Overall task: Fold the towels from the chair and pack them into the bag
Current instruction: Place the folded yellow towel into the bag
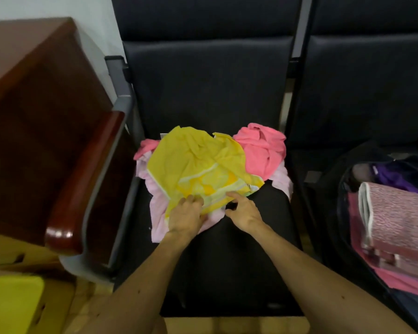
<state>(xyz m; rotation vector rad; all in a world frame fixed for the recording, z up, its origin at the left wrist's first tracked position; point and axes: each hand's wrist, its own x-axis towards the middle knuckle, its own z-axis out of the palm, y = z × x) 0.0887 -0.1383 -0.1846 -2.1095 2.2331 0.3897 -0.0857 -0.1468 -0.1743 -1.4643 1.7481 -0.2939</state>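
On the chair seat [227, 261], both grips meet the near hem of the yellow towel [196, 162]. The left grip [186, 214] has its fingers curled onto that hem. The right grip [243, 210] touches it with 1 extended finger; whether it pinches cannot be told. Secure 2 corners before lifting, so the pale pink towel [158, 220] beneath the grips and the pink towel [261, 150] beyond them stay put. The bag [340, 201], right of the right grip, holds folded towels [401, 220].

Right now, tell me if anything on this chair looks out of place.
Nothing spilled or damaged. The yellow towel, bright pink towel and pale pink towel lie crumpled in a heap on the chair seat, unfolded.
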